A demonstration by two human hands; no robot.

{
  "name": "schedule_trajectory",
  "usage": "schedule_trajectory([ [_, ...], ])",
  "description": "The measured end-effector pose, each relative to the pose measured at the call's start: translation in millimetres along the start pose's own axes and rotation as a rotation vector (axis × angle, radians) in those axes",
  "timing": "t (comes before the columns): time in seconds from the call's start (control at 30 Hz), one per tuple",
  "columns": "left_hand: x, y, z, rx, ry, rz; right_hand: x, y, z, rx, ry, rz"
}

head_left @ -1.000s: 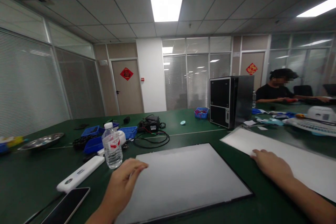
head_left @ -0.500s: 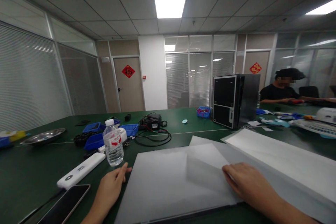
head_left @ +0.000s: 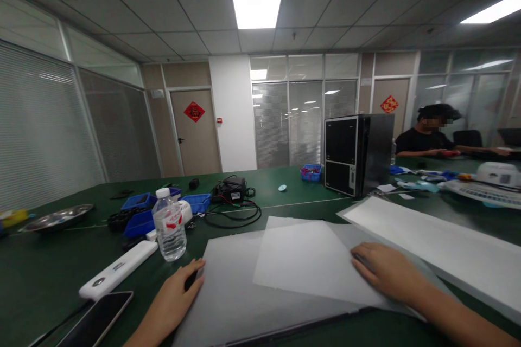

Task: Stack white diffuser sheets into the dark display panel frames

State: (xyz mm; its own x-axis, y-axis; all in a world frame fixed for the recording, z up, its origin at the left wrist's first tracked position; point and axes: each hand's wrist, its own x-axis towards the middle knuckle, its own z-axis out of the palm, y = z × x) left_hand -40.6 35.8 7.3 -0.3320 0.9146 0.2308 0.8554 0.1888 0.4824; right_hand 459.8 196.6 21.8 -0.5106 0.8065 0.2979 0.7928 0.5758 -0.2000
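A white sheet of paper [head_left: 299,260] lies over a flat grey panel [head_left: 228,287] on the table in front of me. My right hand [head_left: 388,271] is at the sheet's right side, its fingers bent over and the thumb close to them, holding it there. At the panel's left edge rests my left hand [head_left: 177,293], thumb and forefinger apart, the fingertips touching the edge. A clear water bottle [head_left: 170,227] with a white cap stands just beyond my left hand.
To the right lies a long white board [head_left: 439,255]. A black computer tower [head_left: 358,154] stands farther back. On the left are a phone [head_left: 97,320], a white power bank [head_left: 118,271] and blue trays [head_left: 140,223]. Beyond the table's right end sits a person [head_left: 427,138].
The paper sheet, partly lifted before, now lies flatter and farther left across the panel. My left hand's thumb and forefinger have spread at the panel's edge. The view has shifted slightly right.
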Motion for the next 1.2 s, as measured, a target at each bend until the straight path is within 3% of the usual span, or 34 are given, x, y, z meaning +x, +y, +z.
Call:
schedule_trajectory([
  [0.13,-4,8,-4.5,0.013,0.013,0.007,1,-3,-2,0.094,-0.014,-0.009],
  [0.27,-6,9,-6.8,0.031,0.008,0.005,5,0,-3,0.026,-0.013,0.033],
  [0.5,-8,5,-5.8,0.003,0.032,0.014,-1,1,3,0.151,-0.114,-0.107],
  [0.9,-7,1,-3.9,-0.031,0.045,0.026,-12,-33,-4,0.329,-0.217,-0.236],
  [1.07,-6,-2,-1.2,0.012,0.029,0.029,-12,-49,-6,0.259,-0.287,-0.226],
  [1.2,-6,-1,-2.0,0.029,0.015,0.031,-12,-48,-2,0.245,-0.287,-0.239],
])
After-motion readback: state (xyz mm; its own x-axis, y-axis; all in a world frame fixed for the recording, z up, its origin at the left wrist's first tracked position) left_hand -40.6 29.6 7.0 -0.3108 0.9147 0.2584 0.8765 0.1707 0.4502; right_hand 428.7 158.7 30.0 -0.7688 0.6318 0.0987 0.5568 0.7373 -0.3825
